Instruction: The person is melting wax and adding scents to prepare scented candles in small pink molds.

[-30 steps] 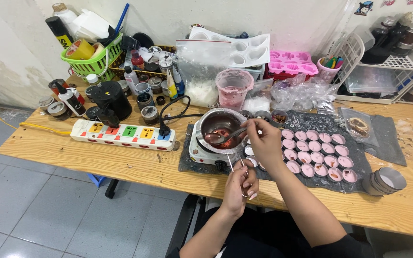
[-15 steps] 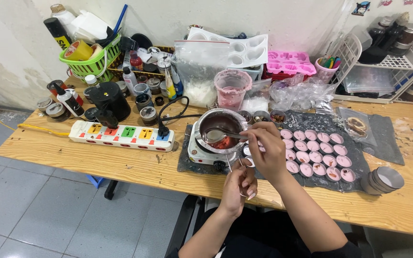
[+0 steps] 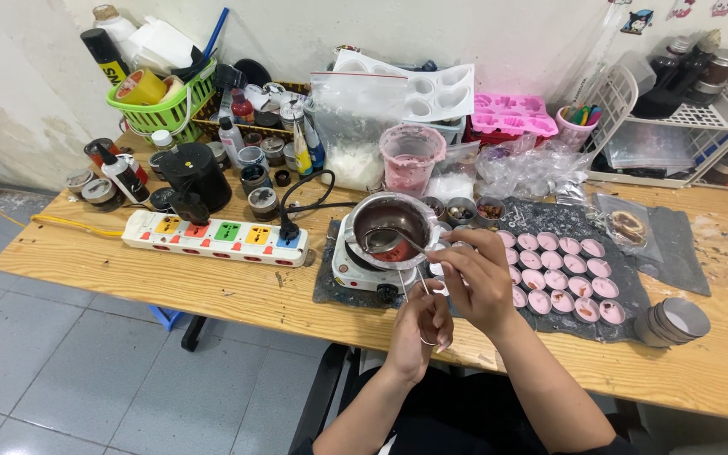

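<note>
My right hand [image 3: 480,280] grips the handle of a metal spoon [image 3: 383,243]. The spoon's bowl holds red-pink liquid at the front rim of a small metal pot [image 3: 393,215], which sits on a white electric hot plate [image 3: 362,271]. Just below, my left hand [image 3: 419,327] pinches a thin metal tool [image 3: 404,285], perhaps tweezers, that points up toward the hot plate. Several small round tins filled with pink wax [image 3: 559,278] lie in rows on a dark mat [image 3: 642,261] to the right of my hands.
A multicoloured power strip [image 3: 216,236] lies left of the hot plate, with black cords. Jars, bottles and a green basket [image 3: 162,99] crowd the back left. A pink measuring cup [image 3: 412,156], moulds [image 3: 511,114], a white wire rack [image 3: 684,126] and stacked empty tins [image 3: 671,320] stand behind and right.
Little differs. The spoon stays at the pot in my right hand, and my left hand holds its place below with only slight shifts.
</note>
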